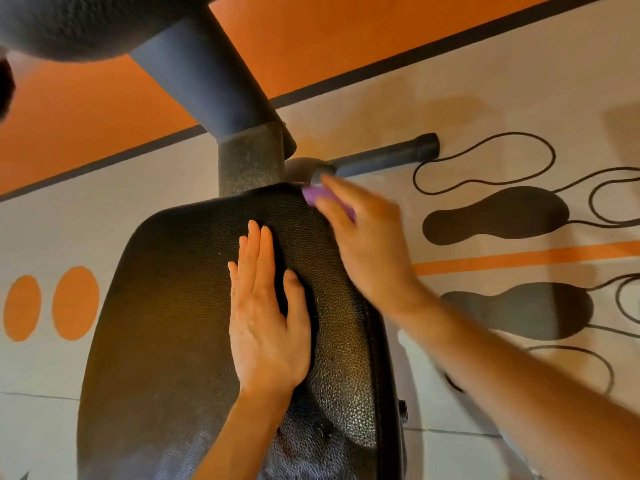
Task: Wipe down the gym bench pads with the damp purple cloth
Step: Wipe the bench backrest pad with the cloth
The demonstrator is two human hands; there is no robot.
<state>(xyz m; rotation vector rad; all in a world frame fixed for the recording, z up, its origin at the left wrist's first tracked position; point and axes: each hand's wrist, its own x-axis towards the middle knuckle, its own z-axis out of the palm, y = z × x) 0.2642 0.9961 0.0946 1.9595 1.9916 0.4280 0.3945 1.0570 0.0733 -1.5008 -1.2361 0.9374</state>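
Note:
A black textured bench pad [180,306] fills the lower middle of the view. My left hand [266,317] lies flat on it, fingers straight and together, pointing away from me. My right hand [367,244] is at the pad's far right corner, blurred by motion, pressing the purple cloth [320,197] against the pad's edge. Only a small strip of the cloth shows past my fingers; the rest is under my hand.
A dark metal post [249,161] rises from behind the pad, with a thick padded arm [204,71] angling up left. A frame bar [388,157] lies on the floor beyond. The floor mat has orange bands, orange ovals and black footprint marks [495,214].

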